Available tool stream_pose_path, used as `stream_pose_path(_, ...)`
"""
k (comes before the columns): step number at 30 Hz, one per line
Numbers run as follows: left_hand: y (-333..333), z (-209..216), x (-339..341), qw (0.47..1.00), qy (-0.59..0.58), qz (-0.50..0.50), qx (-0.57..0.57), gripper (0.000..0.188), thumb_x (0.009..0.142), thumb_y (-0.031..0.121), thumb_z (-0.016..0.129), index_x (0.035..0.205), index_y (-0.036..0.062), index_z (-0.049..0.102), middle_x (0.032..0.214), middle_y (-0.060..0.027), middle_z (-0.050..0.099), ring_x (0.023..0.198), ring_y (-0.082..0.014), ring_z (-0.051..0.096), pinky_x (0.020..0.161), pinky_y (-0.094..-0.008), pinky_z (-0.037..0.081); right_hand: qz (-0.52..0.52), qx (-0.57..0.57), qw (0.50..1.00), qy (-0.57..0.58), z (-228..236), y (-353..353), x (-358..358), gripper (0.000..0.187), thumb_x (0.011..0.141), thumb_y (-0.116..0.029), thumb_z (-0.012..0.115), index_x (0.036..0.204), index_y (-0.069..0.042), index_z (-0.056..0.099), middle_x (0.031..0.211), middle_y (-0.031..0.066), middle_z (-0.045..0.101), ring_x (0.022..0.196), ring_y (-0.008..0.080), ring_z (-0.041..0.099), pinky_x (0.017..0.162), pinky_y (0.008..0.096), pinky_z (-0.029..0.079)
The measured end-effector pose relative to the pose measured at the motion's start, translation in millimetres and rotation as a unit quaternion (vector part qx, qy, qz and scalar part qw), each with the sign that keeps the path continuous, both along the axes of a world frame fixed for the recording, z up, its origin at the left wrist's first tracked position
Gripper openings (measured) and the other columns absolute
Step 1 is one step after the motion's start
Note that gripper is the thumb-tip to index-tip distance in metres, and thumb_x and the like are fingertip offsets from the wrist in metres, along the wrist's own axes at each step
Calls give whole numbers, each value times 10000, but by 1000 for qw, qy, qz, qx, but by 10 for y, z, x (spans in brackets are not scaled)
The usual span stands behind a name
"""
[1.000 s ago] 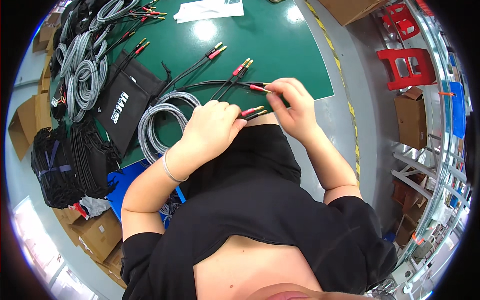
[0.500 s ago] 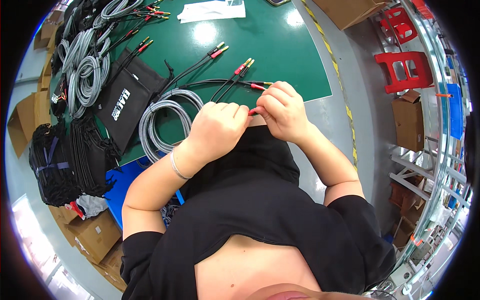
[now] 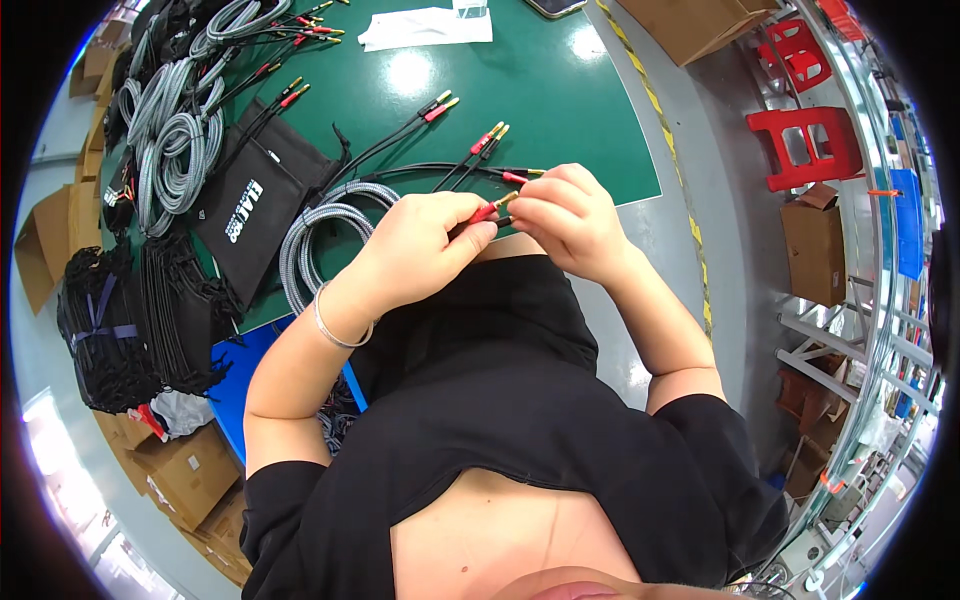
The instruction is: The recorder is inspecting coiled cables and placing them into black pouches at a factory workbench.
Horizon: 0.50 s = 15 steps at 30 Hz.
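Note:
My left hand (image 3: 425,243) is closed in a pinch on a red banana plug (image 3: 485,212), whose gold tip points toward my right hand. Just below it a black banana plug (image 3: 504,223) shows between the two hands. My right hand (image 3: 572,222) has its fingers bent and pressed together at the end of that black plug, close to the gold tip. Beside my left hand a grey braided speaker cable (image 3: 293,250) lies coiled at the table's near edge. More red and black plugs (image 3: 480,142) on black leads rest beyond my hands.
On the green table (image 3: 570,110) lie a black drawstring pouch (image 3: 250,215), a heap of coiled grey cables (image 3: 180,150) and a white sheet (image 3: 425,28). Stacked black pouches (image 3: 100,330) hang at the left. Red stools (image 3: 810,145) and cardboard boxes (image 3: 812,250) stand at the right.
My hands have drawn slightly apart, and my left hand has turned and opened its grip somewhat. The red plug's gold tip and the black plug now show between them.

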<state>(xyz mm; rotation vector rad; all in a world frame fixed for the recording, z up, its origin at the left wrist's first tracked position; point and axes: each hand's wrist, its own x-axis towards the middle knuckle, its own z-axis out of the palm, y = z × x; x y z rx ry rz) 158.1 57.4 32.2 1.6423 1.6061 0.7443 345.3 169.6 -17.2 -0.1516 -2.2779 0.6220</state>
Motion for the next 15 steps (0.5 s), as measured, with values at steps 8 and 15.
stream_pose_path(8,-40,-205,142,930,251,-72,259,144,789,158,655,737,69,556,686,-40,521,660,-210,561,609,-336,425,49,-20,997,-50,22,-2,33,156,705,-37,710,838,-46,628,800,82,597,721,275,565,649,364,469)
stream_pose_path(15,-82,-245,141,883,391,-77,248,155,759,211,662,837,83,622,750,-21,548,750,-180,569,700,-309,422,30,-133,982,-128,-13,2,-21,96,773,-32,676,844,-23,613,778,89,581,713,275,560,642,360,464)
